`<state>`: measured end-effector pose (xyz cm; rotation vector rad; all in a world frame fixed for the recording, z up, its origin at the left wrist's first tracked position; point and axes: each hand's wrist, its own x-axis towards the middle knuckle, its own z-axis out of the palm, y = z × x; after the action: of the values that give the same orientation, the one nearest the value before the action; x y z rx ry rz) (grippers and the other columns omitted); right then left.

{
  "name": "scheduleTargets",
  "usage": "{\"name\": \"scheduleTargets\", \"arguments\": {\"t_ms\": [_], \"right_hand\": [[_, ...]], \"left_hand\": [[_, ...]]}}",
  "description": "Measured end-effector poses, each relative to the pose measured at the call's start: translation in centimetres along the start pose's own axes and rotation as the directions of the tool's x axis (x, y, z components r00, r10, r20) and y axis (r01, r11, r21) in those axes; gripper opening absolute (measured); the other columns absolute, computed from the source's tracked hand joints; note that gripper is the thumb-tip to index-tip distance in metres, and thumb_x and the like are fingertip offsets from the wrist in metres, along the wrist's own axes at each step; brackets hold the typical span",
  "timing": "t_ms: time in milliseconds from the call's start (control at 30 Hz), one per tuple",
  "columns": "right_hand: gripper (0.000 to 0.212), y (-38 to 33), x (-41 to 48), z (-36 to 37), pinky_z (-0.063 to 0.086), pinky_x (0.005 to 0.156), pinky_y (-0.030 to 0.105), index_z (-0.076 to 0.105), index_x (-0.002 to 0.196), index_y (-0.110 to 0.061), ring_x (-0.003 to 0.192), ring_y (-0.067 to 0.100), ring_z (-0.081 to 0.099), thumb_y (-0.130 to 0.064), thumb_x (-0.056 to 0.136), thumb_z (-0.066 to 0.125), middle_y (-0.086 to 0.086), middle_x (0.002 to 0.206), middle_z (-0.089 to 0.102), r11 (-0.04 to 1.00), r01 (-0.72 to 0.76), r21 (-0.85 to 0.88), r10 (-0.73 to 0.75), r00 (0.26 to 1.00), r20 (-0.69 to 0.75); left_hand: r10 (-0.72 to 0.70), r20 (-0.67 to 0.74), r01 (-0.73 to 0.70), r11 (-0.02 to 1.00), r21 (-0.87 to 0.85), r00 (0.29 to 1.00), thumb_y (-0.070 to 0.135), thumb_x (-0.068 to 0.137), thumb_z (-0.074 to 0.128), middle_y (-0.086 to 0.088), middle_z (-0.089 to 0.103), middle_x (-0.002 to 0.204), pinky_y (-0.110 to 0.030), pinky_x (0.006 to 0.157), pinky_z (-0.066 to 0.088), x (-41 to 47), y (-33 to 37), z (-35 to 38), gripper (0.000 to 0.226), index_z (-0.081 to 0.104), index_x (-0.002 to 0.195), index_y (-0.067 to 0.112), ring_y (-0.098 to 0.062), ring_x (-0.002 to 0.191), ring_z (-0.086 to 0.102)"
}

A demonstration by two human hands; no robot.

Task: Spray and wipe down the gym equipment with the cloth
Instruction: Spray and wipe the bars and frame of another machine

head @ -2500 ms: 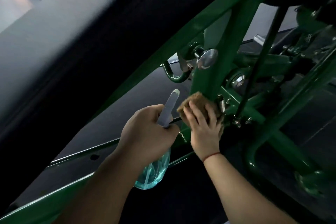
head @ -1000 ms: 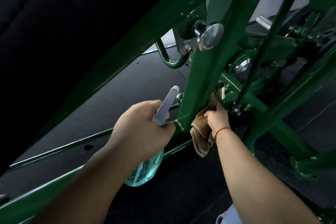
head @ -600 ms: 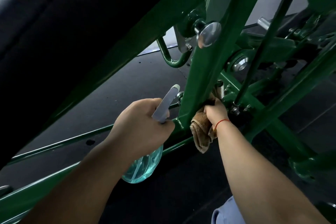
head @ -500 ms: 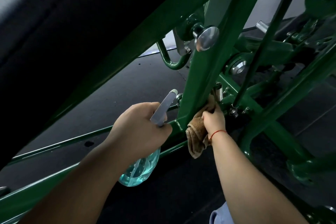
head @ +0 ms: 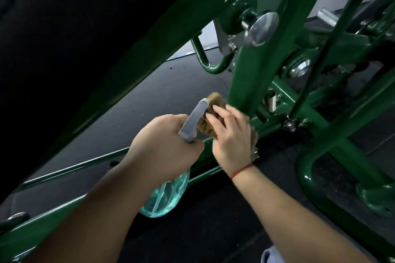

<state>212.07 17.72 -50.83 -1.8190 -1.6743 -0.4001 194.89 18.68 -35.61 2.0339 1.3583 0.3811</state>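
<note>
Under the fingers (head: 220,113) of the right hand (head: 233,136), the brown cloth (head: 213,104) is bunched into a wad and pressed against the lower end of the green post (head: 256,74) of the gym equipment. These fingers lie nearly straight and spread across the wad. The thumb is hidden, so whether it also pinches the cloth cannot be told. A fold of cloth shows past the heel of the hand.

Handling: the cloth appears soft, light and limp. It will fold and slip on painted steel unless backed by a flat palm, so hold it at the centre of the wad with loose ends tucked under. The wad's longer side runs from beyond the fingertips back toward the palm, roughly across the foot of the post.

Just beside the fingertips stands the grey head (head: 193,121) of the spray bottle (head: 166,196). The left hand (head: 164,147) grips the bottle's neck, fingers curled fully round it. The bottle's long axis rises from the teal body below the left wrist to the head, whose tip nearly touches the cloth and points toward the post. The part-filled body is probably moderately heavy and smooth, so grip it at the neck.

The post slants up and away from the fingers toward a chrome knob (head: 261,28). Beyond the knuckles, a small spring (head: 271,100) and bolts crowd the joint and may snag the cloth.
</note>
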Motion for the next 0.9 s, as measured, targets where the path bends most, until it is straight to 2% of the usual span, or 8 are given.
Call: {"name": "scheduleTargets", "arguments": {"t_ms": [100, 233, 400, 500, 567, 733, 800, 900], "right_hand": [[0.044, 2.0, 2.7, 1.2, 0.043, 0.093, 0.051, 0.063, 0.130, -0.020, 0.146, 0.032, 0.032, -0.006, 0.089, 0.058, 0.002, 0.153, 0.046, 0.889, 0.242, -0.388, -0.192, 0.968, 0.164], [0.043, 3.3, 3.4, 5.3, 0.026, 0.097, 0.048, 0.051, 0.145, -0.017, 0.150, 0.030, 0.026, -0.021, 0.102, 0.049, 0.009, 0.160, 0.035, 0.628, 0.362, -0.689, -0.022, 0.893, 0.449], [0.050, 3.0, 0.9, 9.8, 0.026, 0.113, 0.049, 0.038, 0.153, -0.008, 0.150, 0.041, 0.011, -0.013, 0.103, 0.038, 0.022, 0.164, 0.013, 0.515, 0.591, -0.621, 0.090, 0.683, 0.725], [0.048, 2.5, 0.6, 10.3, 0.023, 0.115, 0.052, 0.043, 0.150, -0.012, 0.148, 0.043, 0.012, -0.013, 0.103, 0.039, 0.021, 0.162, 0.019, 0.464, 0.700, -0.543, 0.160, 0.537, 0.829], [0.044, 2.2, 0.8, 10.1, 0.022, 0.114, 0.054, 0.049, 0.146, -0.018, 0.146, 0.041, 0.018, -0.020, 0.103, 0.040, 0.015, 0.157, 0.034, 0.481, 0.723, -0.496, 0.190, 0.466, 0.864], [0.034, 1.4, 0.4, 9.0, 0.025, 0.110, 0.045, 0.063, 0.127, -0.026, 0.134, 0.025, 0.036, -0.022, 0.095, 0.051, -0.004, 0.131, 0.061, 0.694, 0.559, -0.454, 0.276, 0.376, 0.885], [0.030, 1.4, -0.2, 8.0, 0.028, 0.107, 0.044, 0.066, 0.120, -0.026, 0.132, 0.024, 0.038, -0.022, 0.093, 0.054, -0.004, 0.126, 0.063, 0.724, 0.515, -0.459, 0.307, 0.356, 0.883], [0.026, 1.9, -0.4, 5.9, 0.029, 0.104, 0.044, 0.066, 0.116, -0.028, 0.133, 0.024, 0.038, -0.026, 0.093, 0.055, -0.004, 0.125, 0.062, 0.773, 0.422, -0.473, 0.317, 0.389, 0.865]], "left_hand": [[-0.016, -0.013, 0.016, 1.000, -0.018, 1.000, 0.021, 0.078, 0.061, -0.003, 0.056, 0.060, -0.053, 0.055, 0.055, -0.4, -1.0, -0.2, 0.005, 0.060, 0.075, 0.017, -0.034, 0.060, 0.058], [-0.026, 0.010, 0.027, 1.000, -0.014, 1.000, 0.018, 0.079, 0.061, -0.009, 0.060, 0.064, -0.055, 0.058, 0.055, -0.6, -1.6, -0.7, 0.008, 0.059, 0.072, 0.015, -0.036, 0.063, 0.059], [-0.047, -0.017, 0.046, 0.998, -0.045, 0.999, 0.022, 0.074, 0.060, 0.004, 0.045, 0.051, -0.043, 0.051, 0.045, -1.1, -3.1, -1.0, 0.012, 0.052, 0.067, 0.016, -0.020, 0.048, 0.044], [-0.070, -0.045, 0.067, 0.996, -0.052, 0.997, 0.022, 0.076, 0.059, -0.003, 0.049, 0.053, -0.045, 0.050, 0.047, -2.1, -4.1, -1.6, 0.010, 0.055, 0.068, 0.016, -0.022, 0.048, 0.047], [-0.065, -0.057, 0.063, 0.997, -0.035, 0.996, 0.025, 0.074, 0.059, 0.001, 0.050, 0.052, -0.045, 0.053, 0.050, -2.9, -4.7, -1.6, 0.010, 0.055, 0.066, 0.019, -0.020, 0.050, 0.049], [0.001, -0.022, -0.001, 1.000, 0.016, 1.000, 0.031, 0.067, 0.050, 0.002, 0.046, 0.054, -0.053, 0.055, 0.051, -4.4, -5.4, -1.3, 0.013, 0.046, 0.063, 0.019, -0.025, 0.052, 0.048], [0.012, -0.029, -0.011, 1.000, 0.024, 1.000, 0.032, 0.066, 0.050, -0.002, 0.049, 0.057, -0.053, 0.057, 0.051, -4.7, -5.2, -1.3, 0.016, 0.047, 0.064, 0.016, -0.029, 0.056, 0.053], [0.029, -0.010, -0.029, 0.999, 0.044, 1.000, 0.033, 0.065, 0.049, -0.006, 0.055, 0.060, -0.051, 0.058, 0.052, -4.3, -4.6, -0.9, 0.019, 0.050, 0.065, 0.014, -0.028, 0.058, 0.057]]}}
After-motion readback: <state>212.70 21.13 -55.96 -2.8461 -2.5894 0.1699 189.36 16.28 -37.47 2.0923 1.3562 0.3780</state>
